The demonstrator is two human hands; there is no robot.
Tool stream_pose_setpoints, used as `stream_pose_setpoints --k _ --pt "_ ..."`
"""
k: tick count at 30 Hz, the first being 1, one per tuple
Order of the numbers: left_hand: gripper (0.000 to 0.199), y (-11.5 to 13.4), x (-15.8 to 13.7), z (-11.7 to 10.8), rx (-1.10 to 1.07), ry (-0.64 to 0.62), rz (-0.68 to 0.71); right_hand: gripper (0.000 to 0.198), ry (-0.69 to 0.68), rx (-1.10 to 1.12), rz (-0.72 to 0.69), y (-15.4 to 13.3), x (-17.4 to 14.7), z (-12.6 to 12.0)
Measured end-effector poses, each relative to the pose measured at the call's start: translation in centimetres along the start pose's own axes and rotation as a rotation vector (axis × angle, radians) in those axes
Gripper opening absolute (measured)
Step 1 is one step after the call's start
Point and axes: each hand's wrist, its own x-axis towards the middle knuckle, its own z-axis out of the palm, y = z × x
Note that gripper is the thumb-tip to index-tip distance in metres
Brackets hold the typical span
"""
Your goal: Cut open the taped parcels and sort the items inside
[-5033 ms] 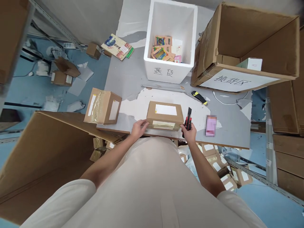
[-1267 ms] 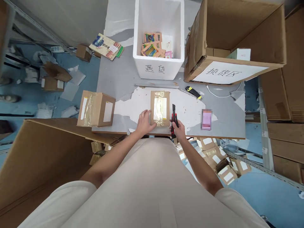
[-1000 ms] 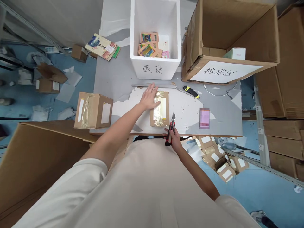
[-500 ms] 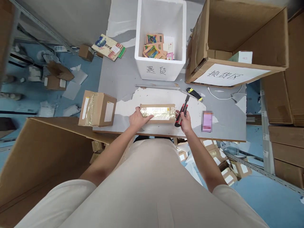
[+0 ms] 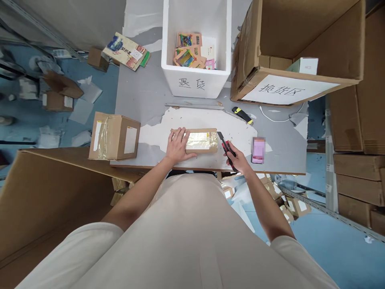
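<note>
A long, flat cardboard box (image 5: 201, 147) with shiny tape and a white label lies on the table in front of me. My left hand (image 5: 178, 146) rests on its left end, fingers spread and lying over the top. In my right hand (image 5: 237, 158) is a red and black box cutter (image 5: 230, 151), fingers wrapped round the handle. The cutter's blade points up and left, close to the right end of the box; whether it touches cannot be made out. A second box cutter (image 5: 242, 115), black and yellow, lies on the table farther back.
A white foam bin (image 5: 195, 82) holding several booklets stands at the back, beside a large open carton (image 5: 290, 90). A taped box (image 5: 114, 136) sits at the table's left, with books (image 5: 124, 51) behind it. A phone (image 5: 258, 150) lies at the right.
My left hand has gone from gripping the box's left side to lying flat on top. The red and black cutter has turned, its blade now toward the box's right end.
</note>
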Motion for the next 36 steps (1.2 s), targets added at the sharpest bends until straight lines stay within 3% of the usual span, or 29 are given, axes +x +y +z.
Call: stream_pose_setpoints --k 11,18,32,36 --pt "0.106 0.0 0.4 0.0 -0.023 -0.003 -0.03 0.07 -0.062 -0.09 0.041 -1.9 0.9 -0.7" --pt "0.105 0.5 1.0 -0.2 -0.007 -0.014 -0.114 0.063 -0.217 -0.263 -0.005 -3.4 2.1 -3.6" --pt "0.109 0.4 1.0 0.3 0.008 -0.035 -0.094 0.064 -0.311 -0.284 -0.01 -2.0 2.0 -3.4" --pt "0.111 0.5 1.2 0.3 0.032 -0.036 -0.111 0.065 -0.356 -0.221 0.036 -0.3 1.1 -3.4"
